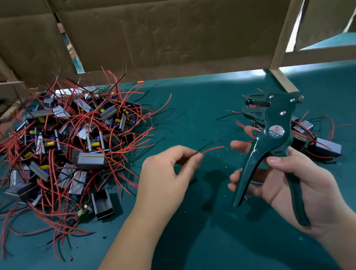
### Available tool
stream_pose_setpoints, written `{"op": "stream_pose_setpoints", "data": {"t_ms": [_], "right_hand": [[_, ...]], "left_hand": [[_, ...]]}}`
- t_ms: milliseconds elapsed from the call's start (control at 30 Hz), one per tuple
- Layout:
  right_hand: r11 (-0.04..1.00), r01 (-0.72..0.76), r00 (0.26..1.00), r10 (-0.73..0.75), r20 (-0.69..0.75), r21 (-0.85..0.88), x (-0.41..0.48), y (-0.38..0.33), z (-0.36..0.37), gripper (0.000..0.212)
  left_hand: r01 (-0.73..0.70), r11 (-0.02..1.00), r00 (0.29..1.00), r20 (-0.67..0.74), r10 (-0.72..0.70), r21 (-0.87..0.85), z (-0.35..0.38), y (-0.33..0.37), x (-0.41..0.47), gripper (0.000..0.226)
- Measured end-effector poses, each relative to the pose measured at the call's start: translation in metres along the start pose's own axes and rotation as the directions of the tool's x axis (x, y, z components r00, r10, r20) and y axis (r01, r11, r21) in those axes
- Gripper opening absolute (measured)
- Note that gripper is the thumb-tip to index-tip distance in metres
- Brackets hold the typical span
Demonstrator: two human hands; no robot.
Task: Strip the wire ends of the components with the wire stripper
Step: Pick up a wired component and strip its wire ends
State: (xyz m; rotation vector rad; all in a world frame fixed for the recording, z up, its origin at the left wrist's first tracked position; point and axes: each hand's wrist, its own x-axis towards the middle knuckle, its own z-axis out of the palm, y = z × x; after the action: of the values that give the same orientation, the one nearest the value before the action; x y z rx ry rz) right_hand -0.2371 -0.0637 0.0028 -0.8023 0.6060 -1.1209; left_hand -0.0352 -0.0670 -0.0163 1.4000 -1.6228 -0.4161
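The left hand [166, 175] has its grip pinched on the wires [213, 149], whose free ends run rightward, stopping just short of the stripper [272, 131]. The right hand [312, 187] has its grip wrapped round the handles. The head stands above and beyond the wire tips.

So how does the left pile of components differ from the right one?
The left pile is far bigger, a heap of many components; the right pile holds few. The left pile is in full view; the right pile is partly hidden by the wire stripper and right hand. Both: boxy parts with red and black wires.
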Motion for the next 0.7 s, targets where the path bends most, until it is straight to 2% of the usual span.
{"op": "stream_pose_setpoints", "data": {"t_ms": [100,200,367,467,567,700], "right_hand": [[0.999,-0.041,0.999,0.041,0.003,-0.007,0.001,-0.002,-0.002,0.061],[0.990,-0.138,0.990,0.138,0.013,-0.020,0.002,-0.002,-0.002,0.067],[0.955,-0.294,0.953,0.296,0.061,-0.045,-0.001,0.004,0.002,0.068],[0.939,-0.341,0.932,0.344,0.112,-0.044,-0.004,0.009,0.007,0.081],[0.932,-0.358,0.911,0.360,0.202,-0.050,-0.006,0.012,0.012,0.075],[0.939,-0.343,0.893,0.333,0.304,-0.020,-0.008,0.013,0.015,0.064]], "left_hand": [[0.084,0.985,0.995,-0.042,-0.091,-0.154,-0.003,0.000,0.002,0.012],[0.211,0.893,0.973,0.000,-0.230,-0.397,-0.006,0.001,0.006,0.022],[0.235,0.757,0.952,-0.015,-0.307,-0.609,-0.009,0.006,0.010,0.025],[0.215,0.718,0.945,-0.045,-0.324,-0.662,-0.009,0.009,0.010,0.020],[0.193,0.714,0.951,-0.052,-0.306,-0.673,-0.008,0.011,0.009,0.018],[0.158,0.767,0.962,-0.080,-0.263,-0.622,-0.006,0.013,0.008,0.016]]}}
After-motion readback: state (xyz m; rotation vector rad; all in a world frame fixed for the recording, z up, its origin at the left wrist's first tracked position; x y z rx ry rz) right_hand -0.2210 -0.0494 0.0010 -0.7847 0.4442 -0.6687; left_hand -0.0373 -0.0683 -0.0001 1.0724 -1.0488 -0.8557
